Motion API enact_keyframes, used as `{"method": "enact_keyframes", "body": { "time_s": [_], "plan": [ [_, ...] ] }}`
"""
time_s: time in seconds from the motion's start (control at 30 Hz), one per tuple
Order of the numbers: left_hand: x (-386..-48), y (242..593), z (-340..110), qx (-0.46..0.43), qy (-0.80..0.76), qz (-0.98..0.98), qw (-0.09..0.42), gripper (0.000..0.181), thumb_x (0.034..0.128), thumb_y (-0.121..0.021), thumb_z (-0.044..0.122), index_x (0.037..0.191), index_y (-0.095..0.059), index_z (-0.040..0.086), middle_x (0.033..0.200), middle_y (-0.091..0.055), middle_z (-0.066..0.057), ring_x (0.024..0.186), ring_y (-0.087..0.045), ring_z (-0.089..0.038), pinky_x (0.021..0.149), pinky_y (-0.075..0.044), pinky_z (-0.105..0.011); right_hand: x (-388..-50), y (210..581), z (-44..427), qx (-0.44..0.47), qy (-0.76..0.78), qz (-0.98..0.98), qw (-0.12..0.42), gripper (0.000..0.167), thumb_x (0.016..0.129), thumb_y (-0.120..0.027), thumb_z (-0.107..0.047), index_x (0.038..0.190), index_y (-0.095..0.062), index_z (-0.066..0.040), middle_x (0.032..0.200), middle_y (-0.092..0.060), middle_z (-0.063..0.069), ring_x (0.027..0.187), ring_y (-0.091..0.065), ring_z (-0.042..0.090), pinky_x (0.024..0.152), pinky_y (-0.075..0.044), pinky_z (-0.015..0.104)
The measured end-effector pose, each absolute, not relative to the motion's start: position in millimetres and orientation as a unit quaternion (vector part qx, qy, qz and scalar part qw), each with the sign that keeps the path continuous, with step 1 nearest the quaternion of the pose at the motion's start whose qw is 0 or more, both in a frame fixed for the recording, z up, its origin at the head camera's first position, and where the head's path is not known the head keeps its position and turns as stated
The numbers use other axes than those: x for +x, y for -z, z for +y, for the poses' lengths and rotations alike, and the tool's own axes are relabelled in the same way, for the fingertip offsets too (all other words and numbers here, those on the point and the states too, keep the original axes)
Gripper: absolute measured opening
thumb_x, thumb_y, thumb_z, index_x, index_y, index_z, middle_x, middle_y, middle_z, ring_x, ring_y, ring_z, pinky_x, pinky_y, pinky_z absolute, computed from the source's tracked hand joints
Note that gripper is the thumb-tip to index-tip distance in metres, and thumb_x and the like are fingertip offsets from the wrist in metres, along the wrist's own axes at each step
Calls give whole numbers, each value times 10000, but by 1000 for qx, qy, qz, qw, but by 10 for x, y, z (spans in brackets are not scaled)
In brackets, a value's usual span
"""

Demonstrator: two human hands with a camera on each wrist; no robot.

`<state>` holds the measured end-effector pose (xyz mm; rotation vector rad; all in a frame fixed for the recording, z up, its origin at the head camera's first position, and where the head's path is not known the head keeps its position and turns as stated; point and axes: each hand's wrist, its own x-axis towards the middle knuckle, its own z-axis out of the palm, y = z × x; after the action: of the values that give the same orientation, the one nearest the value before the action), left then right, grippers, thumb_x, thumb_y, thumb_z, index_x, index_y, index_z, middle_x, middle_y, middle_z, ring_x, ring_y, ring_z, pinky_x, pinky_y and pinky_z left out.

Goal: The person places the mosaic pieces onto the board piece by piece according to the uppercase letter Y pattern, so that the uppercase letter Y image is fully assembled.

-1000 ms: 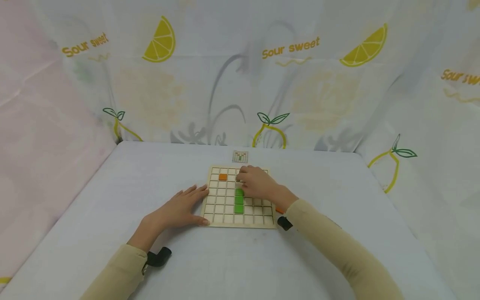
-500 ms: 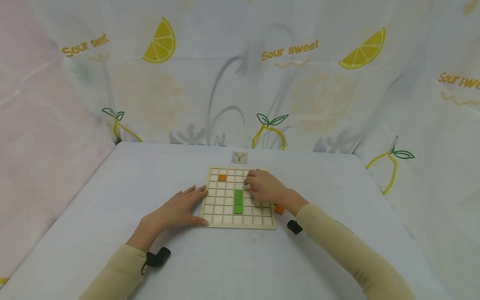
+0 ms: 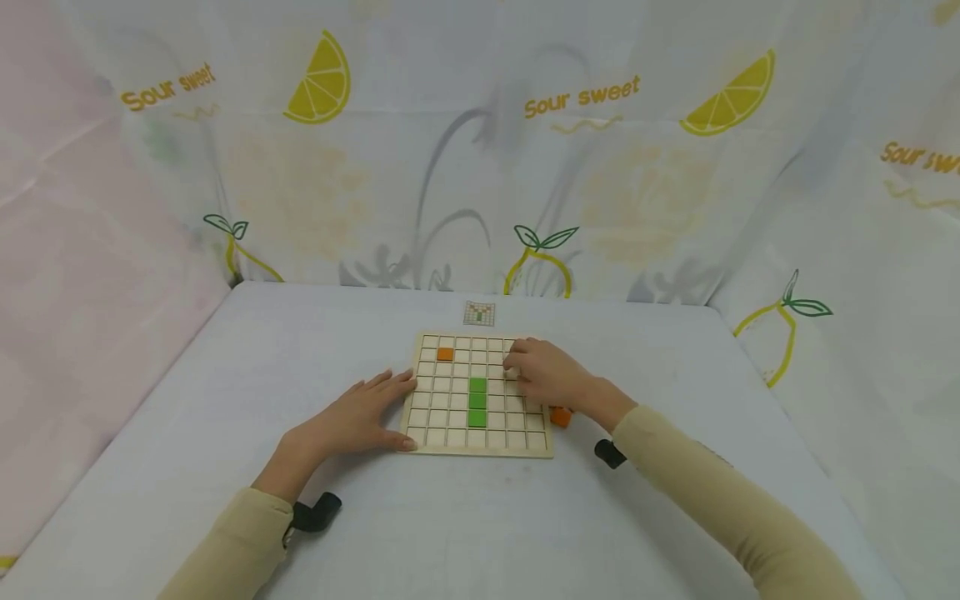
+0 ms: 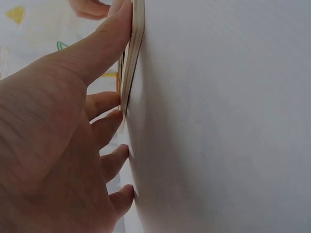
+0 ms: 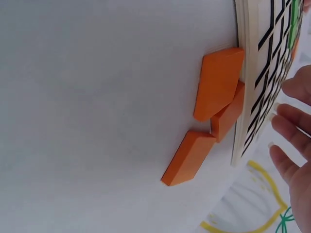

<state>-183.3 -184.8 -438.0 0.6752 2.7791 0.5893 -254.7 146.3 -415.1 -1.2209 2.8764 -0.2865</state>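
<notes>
The square wooden grid board (image 3: 437, 436) lies flat on the table. Three green tiles (image 3: 477, 402) line up in one column, and an orange tile (image 3: 445, 354) sits in a cell towards the upper left. My left hand (image 3: 358, 419) rests along the board's left edge, fingers spread and thumb touching the near corner. Over the upper right cells is my right hand (image 3: 551, 372), its fingers loosely bent. No tile shows between those fingers in the right wrist view; the cells beneath are partly hidden. Three loose orange tiles (image 5: 219, 82) lie beside the board's right edge, two overlapping.
A small pattern card (image 3: 479, 313) with coloured squares lies behind the board. White cloth covers the table (image 3: 450, 525). A lemon-printed curtain (image 3: 420, 192) rises behind it and at the sides.
My right hand has shifted to the right across the board's upper rows, uncovering the green column and more of the loose orange tiles. My left hand stays in place.
</notes>
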Motion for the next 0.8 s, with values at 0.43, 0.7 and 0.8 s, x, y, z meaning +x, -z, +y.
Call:
{"method": "enact_keyframes", "body": {
  "time_s": [0.43,0.7,0.8],
  "plan": [
    [-1828,4355,-1844,231,-195,947,111,1002,777,-761,583,1560,-328,132,1654,-263,-55,1534,-184,-389,1198,-178,-668,-2461,4180,1691,-395,86,915,-20,289,868,-555,13,1088,-722,-72,1075,-677,56,1001,-629,226,940,-534,377],
    [-1835,4365,-1848,231,-189,948,112,1001,778,-758,584,1561,-325,134,1655,-261,-59,1532,-188,-393,1194,-183,-673,-2427,4203,1856,-404,86,910,-35,283,851,-565,25,1067,-728,-59,1027,-693,55,947,-641,215,908,-543,370],
    [-1833,4359,-1842,231,-191,947,113,1000,778,-760,580,1560,-328,130,1654,-260,-64,1531,-184,-398,1194,-180,-674,-2414,4206,1916,-405,91,909,-36,261,849,-589,17,1044,-737,-74,1014,-698,44,952,-645,208,904,-544,367]
  ]
}}
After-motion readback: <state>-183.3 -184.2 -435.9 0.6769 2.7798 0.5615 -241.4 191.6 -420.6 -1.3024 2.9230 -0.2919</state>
